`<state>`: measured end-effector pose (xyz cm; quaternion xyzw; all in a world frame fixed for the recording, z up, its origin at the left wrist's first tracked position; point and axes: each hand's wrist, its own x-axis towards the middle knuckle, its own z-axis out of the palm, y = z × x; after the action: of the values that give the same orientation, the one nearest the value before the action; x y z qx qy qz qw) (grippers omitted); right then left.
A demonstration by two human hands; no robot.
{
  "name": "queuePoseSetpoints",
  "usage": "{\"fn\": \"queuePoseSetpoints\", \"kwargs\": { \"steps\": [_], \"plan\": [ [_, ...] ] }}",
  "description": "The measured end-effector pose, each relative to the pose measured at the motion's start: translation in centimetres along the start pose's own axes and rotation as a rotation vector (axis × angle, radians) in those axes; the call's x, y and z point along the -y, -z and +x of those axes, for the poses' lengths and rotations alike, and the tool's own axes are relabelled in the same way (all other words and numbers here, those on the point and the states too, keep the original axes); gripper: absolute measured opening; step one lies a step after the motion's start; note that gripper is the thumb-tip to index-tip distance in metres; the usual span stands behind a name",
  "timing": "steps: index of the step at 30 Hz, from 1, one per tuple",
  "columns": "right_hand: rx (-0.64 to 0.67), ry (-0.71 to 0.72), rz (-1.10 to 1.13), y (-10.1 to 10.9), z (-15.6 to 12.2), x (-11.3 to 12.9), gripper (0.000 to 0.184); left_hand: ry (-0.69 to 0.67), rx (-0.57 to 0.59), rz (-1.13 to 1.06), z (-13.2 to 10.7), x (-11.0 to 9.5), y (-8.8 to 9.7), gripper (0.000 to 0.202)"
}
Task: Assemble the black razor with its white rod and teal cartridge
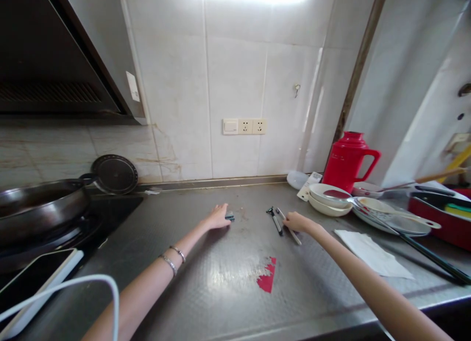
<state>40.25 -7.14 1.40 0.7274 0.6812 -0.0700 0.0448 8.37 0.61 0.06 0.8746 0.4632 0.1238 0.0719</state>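
Note:
My left hand [218,217] rests low over the steel counter. Its fingers are closed around a small dark teal-grey piece [230,217], too small to make out exactly. Further right, my right hand [297,222] pinches the middle of a thin stick that looks like a toothbrush [295,238], lying slantwise on the counter. Part of that stick is hidden under the fingers. Just left of it lies a razor [275,222] with a dark head and a grey handle, apart from both hands.
A torn red sticker [269,276] is on the counter [206,292] nearer me. To the right are stacked bowls [329,208], a red thermos [346,162], a white cloth [373,252] and a red pot [437,218]. A pan [44,208] and phone [40,282] are left.

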Motion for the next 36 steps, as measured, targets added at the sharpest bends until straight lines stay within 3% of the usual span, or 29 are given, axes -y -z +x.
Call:
{"fn": "queuePoseSetpoints", "kwargs": {
  "steps": [11,16,18,21,25,28,33,36],
  "plan": [
    [-0.067,0.013,0.018,0.0,0.0,-0.7,0.038,-0.028,-0.059,-0.15,-0.1,0.5,-0.6,0.059],
    [-0.173,0.031,0.034,1.4,-0.8,-1.4,0.039,-0.072,-0.09,-0.205,-0.5,-0.2,-0.1,0.063],
    [-0.211,0.079,0.052,2.4,-1.1,-1.0,0.034,-0.114,-0.095,-0.24,-0.7,-1.1,0.2,0.067],
    [-0.268,0.289,0.168,3.8,-1.8,0.7,0.033,-0.212,-0.092,-0.307,-1.2,-3.3,0.8,0.071],
    [-0.278,0.554,0.294,4.9,-2.8,3.9,0.068,-0.311,-0.066,-0.361,-2.3,-6.8,1.6,0.079],
    [-0.226,0.595,0.244,5.1,-3.5,5.6,0.076,-0.331,-0.064,-0.371,-3.2,-8.8,2.0,0.081],
    [-0.203,0.629,0.192,5.2,-4.6,6.6,0.053,-0.319,-0.079,-0.379,-4.2,-10.5,2.4,0.081],
    [-0.159,0.632,0.217,5.1,-5.0,6.8,0.059,-0.309,-0.069,-0.387,-4.5,-10.8,2.6,0.081]
  ]
}}
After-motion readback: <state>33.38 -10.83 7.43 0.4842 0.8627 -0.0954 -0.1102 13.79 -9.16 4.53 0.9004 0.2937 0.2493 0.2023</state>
